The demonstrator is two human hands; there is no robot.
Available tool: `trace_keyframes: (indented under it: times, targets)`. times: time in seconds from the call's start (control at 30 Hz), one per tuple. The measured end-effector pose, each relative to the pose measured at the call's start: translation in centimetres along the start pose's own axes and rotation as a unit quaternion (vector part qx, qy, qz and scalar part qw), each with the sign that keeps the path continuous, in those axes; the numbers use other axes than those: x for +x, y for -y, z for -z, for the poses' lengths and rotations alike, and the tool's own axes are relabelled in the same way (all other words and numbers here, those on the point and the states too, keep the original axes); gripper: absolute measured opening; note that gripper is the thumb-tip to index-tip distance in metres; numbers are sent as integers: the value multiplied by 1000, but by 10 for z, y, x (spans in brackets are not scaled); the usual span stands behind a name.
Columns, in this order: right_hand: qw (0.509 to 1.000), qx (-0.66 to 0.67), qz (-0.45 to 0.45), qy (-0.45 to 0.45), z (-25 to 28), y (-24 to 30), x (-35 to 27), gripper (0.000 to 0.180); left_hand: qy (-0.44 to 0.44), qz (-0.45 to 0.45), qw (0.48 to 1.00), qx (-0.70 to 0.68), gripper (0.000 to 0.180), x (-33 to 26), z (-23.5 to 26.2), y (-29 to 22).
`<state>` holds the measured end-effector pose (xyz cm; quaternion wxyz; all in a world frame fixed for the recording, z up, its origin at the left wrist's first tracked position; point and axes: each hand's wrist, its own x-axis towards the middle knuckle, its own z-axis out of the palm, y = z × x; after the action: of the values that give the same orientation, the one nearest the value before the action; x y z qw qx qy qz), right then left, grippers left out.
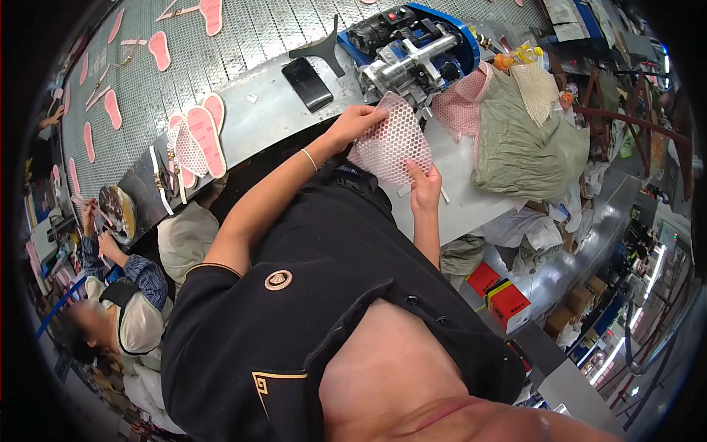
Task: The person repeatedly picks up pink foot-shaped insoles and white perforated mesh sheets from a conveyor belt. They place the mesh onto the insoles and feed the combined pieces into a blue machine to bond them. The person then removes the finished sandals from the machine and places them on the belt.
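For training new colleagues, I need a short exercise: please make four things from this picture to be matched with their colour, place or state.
1. Smartphone
2. Honeycomb mesh piece
3. Crumpled cloth
4. Insoles

A. Greyish green
B. Held by left hand and right hand
C. Pink, foot-shaped
D. Black, left of the blue-framed machine

Pairs: 1-D, 2-B, 3-A, 4-C

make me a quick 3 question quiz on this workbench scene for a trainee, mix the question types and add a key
1. True or false: the left hand and right hand both hold the honeycomb-patterned mesh sheet.
2. Short answer: which device lies between the piled pink insoles and the blue-framed machine?
3. Fill the gap: a thin, pale bracelet circles the ___ wrist.

Key: 1. True. 2. A black smartphone. 3. Left.
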<state>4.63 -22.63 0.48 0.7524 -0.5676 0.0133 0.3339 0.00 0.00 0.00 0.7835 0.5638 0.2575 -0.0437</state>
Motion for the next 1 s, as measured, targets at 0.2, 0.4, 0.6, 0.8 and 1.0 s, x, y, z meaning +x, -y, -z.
trace_keyframes:
  times: [0.2, 0.4, 0.6, 0.8, 1.0]
  targets:
    - [999, -16, -14, -29, -1, 11, -8, 24, -31, 11, 995, -94, 31, 18, -14, 16]
    - [999, -26, -19, -36, -25, 15, 9, 23, -92, -23, 990, -107, 31, 27, 0, 2]
    - [998, -51, -2, 26, -76, 16, 61, 20, -307, -163, 937, 24, 40, 28, 35, -22]
    - [991, -132, 34, 2, -100, 25, 83, 16, -283, -148, 943, -92, 26, 14, 45, 20]
    - [987, -147, 56, -21, -84, 25, 83, 18, -122, -55, 977, -165, 18, -22, 14, 34]
